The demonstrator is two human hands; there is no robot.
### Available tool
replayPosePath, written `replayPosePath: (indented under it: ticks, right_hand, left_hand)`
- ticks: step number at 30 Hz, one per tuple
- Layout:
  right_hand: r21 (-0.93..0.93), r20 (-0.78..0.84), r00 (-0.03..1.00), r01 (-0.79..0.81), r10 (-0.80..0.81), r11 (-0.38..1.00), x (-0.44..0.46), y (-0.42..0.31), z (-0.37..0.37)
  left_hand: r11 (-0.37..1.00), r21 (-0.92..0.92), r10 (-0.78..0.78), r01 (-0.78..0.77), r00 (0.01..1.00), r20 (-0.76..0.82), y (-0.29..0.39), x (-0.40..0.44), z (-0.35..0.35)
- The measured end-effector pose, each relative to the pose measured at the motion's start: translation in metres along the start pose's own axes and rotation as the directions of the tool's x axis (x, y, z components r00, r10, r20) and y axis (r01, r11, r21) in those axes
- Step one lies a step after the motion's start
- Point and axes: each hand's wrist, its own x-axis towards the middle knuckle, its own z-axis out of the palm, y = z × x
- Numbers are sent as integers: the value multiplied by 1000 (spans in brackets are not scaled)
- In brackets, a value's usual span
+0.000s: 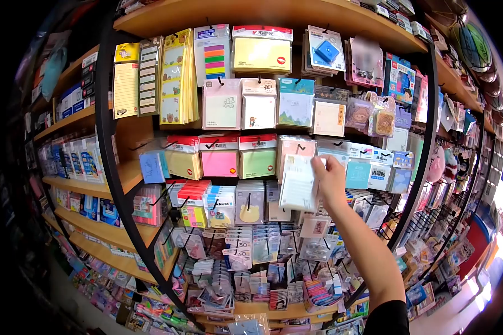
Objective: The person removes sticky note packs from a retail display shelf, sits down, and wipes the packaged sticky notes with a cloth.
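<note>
Right hand (331, 177) up at the rack, reaching in from the lower right out of a short black sleeve (388, 319), and it's nearly closed: fingers bent in a pinch on a flat white rectangular pack with printed lines on its face (298, 187). No left hand in view.

Look at that grip, out on the upper right edge, and it seems chosen to leave the printed front uncovered, facing the wearer. The white pack sits just left of the fingertips, most of it below them, tilted slightly, in front of a pale pink-topped clear packet (296, 146). (Whether the two touch, I cannot tell from this angle.)

Left of it, a row of red-topped plastic packets, the nearest holding a square green pad (257, 162), the next a bright pink one (219, 162). They hang face-out on black metal hooks (300, 148), presumably so each design reads at a glance and the front one slips off first. Just right of the hand, a flat teal packet (357, 174) hangs the same way, near but apart from the knuckles.
</note>
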Motion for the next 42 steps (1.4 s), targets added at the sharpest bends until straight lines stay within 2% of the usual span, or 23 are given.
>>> replayPosePath:
  ticks: [12, 15, 19, 22, 25, 28, 30, 31, 32, 33, 34, 36, 39, 42]
  right_hand:
    - [30, -63, 997, -49, 50, 998, 38, 4, 14]
    - [-214, -112, 989, 68, -93, 974, 43, 12, 14]
    - [-595, -106, 956, 160, -275, 788, 45, 11, 14]
    - [-745, -24, 988, 84, -152, 662, 43, -1, 13]
    - [-696, 46, 882, 365, -470, 618, 25, 8, 5]
    - [-644, 227, 793, 558, -566, 524, -27, 2, -2]
    - [-426, 442, 801, 583, -403, 692, -82, 10, -3]
    - [-345, 620, 767, 458, -168, 820, -115, 20, -3]
    - [-347, 743, 664, 277, 83, 896, -148, 31, -3]
    - [-311, 829, 507, 71, 235, 948, -177, 39, -3]
    - [-303, 843, 449, -62, 297, 951, -212, 61, -4]
    - [-392, 846, 169, -445, 506, 805, -243, 63, -2]
    - [-475, 831, 204, -223, 517, 851, -253, 77, -4]
    - [-339, 748, 416, -430, 517, 837, -237, 70, -6]
  left_hand:
    - [999, -37, -4, 5, 1000, 13, 1, -2, -6]
    - [999, -50, -12, 13, 1000, 17, 1, 0, -6]
    - [998, -64, -23, 25, 999, 28, 1, 2, -7]
    - [996, -84, -30, 33, 999, 45, 1, 4, -8]
    - [993, -108, -32, 38, 997, 64, 2, 7, -9]
    - [986, -156, -40, 56, 994, 106, 2, 10, -13]
    - [978, -197, -42, 73, 986, 159, 4, 17, -16]
    - [973, -218, -41, 82, 982, 186, 3, 20, -18]
    - [966, -241, -41, 93, 976, 213, 4, 23, -19]
    - [960, -259, -48, 109, 972, 230, 3, 26, -20]
    - [954, -276, -54, 121, 969, 240, 3, 31, -23]
    - [951, -276, -86, 140, 976, 199, -1, 40, -24]
    - [966, -227, -85, 122, 982, 166, 3, 43, -14]
    - [964, -234, -78, 129, 974, 214, 11, 34, 8]
